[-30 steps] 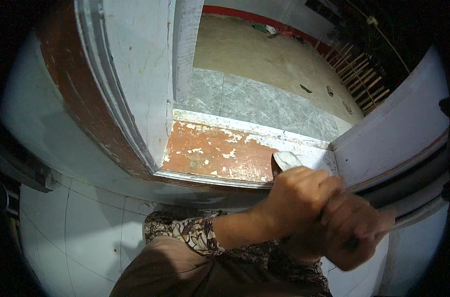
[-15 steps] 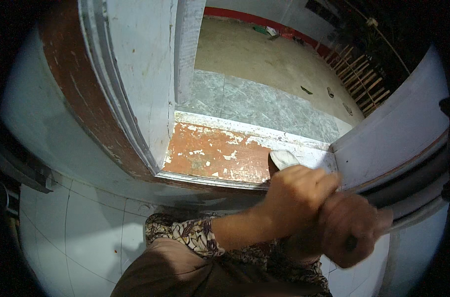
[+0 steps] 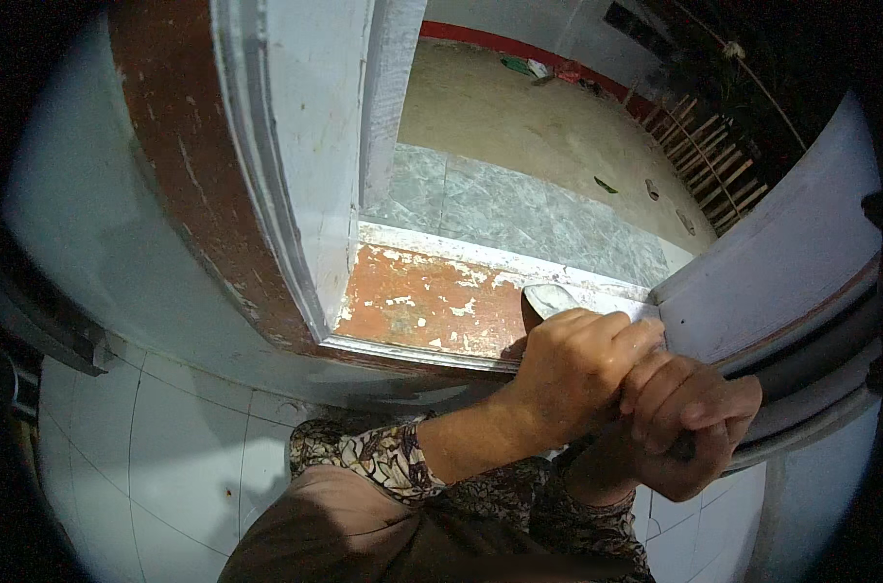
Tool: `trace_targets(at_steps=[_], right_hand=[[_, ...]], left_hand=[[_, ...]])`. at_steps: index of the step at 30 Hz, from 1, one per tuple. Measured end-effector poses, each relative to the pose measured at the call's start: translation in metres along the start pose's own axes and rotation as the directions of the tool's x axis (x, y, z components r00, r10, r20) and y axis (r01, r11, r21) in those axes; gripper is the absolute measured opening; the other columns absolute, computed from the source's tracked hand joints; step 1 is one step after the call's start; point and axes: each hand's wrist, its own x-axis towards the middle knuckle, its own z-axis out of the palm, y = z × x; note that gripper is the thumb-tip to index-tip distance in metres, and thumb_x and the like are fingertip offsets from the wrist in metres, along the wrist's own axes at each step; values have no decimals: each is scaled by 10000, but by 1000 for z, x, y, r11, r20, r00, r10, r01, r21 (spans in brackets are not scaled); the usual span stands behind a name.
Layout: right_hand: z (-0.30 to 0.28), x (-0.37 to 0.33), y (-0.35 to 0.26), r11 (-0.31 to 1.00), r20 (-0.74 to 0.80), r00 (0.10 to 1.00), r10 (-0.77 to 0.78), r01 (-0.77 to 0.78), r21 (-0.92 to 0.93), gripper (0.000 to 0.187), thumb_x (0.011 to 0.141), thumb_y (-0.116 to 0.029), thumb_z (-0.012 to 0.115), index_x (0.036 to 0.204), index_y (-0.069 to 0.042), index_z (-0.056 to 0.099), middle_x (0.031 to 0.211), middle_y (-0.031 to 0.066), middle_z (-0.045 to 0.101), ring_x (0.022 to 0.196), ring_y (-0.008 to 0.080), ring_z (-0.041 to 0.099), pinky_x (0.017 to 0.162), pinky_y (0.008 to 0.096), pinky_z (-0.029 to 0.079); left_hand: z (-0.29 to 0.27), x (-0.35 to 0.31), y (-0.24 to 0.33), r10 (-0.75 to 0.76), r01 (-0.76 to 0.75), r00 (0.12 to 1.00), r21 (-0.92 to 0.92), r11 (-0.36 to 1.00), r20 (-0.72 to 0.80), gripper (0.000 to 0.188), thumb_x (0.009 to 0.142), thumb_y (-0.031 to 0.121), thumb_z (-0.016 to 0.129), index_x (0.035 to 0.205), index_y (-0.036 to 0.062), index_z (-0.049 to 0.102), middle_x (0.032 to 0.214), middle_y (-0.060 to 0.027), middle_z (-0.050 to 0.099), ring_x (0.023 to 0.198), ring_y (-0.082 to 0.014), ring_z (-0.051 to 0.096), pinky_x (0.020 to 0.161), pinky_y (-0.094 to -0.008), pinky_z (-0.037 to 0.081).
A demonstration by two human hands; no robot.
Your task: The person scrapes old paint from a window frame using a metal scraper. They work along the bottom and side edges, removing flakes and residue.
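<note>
A tool with a broad, rounded, pale metal blade (image 3: 550, 299) rests against the wooden sill (image 3: 412, 311), whose brown surface is patched with flaked white paint. My left hand (image 3: 577, 369) is closed around the tool just behind the blade. Close against it, my right hand (image 3: 694, 418) wraps the rear of the handle, and a dark handle end shows by its fingers. Most of the handle is hidden by my hands, so the exact kind of tool cannot be told. The blade's lower edge lies in shadow on the sill.
A white frame post (image 3: 310, 126) rises at the left of the opening, and a pale panel (image 3: 772, 233) stands at the right. Beyond the sill lie a grey-green tiled ledge (image 3: 519, 214) and bare ground (image 3: 519, 107) with a bamboo fence (image 3: 718, 165). White floor tiles (image 3: 184, 437) are below.
My right hand has moved slightly up, and its earlier blur is gone. The blade sits slightly farther left and up in view, while the whole scene has shifted a little right.
</note>
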Motion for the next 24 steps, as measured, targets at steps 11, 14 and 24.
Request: trace_targets(at_steps=[11, 14, 24], right_hand=[[-2, -1, 4, 1000, 55, 998, 17, -16, -27, 120, 865, -59, 515, 795, 16, 576, 533, 105, 554, 420, 226, 525, 421, 355, 456], [-5, 4, 5, 998, 265, 963, -50, 58, -21, 128, 864, -76, 530, 803, 24, 582, 579, 126, 585, 460, 245, 561, 447, 359, 476], [12, -13, 7, 998, 102, 995, -9, 2, 69, 201, 907, -130, 547, 798, 28, 608, 564, 123, 569, 463, 223, 545, 461, 341, 459]], left_hand=[[-14, 4, -3, 65, -66, 998, 55, 996, 14, 252, 804, 213, 659, 1030, 102, 661, 734, -50, 631, 643, -226, 622, 581, -342, 504], [-21, -9, 7, 79, -79, 997, -5, 997, -1, 242, 815, 209, 658, 1042, 124, 665, 703, -44, 613, 633, -230, 615, 571, -349, 493], [-33, -6, 3, 17, -23, 998, 92, 995, 61, 247, 801, 174, 665, 1034, 91, 673, 751, -70, 645, 658, -252, 630, 588, -356, 503]])
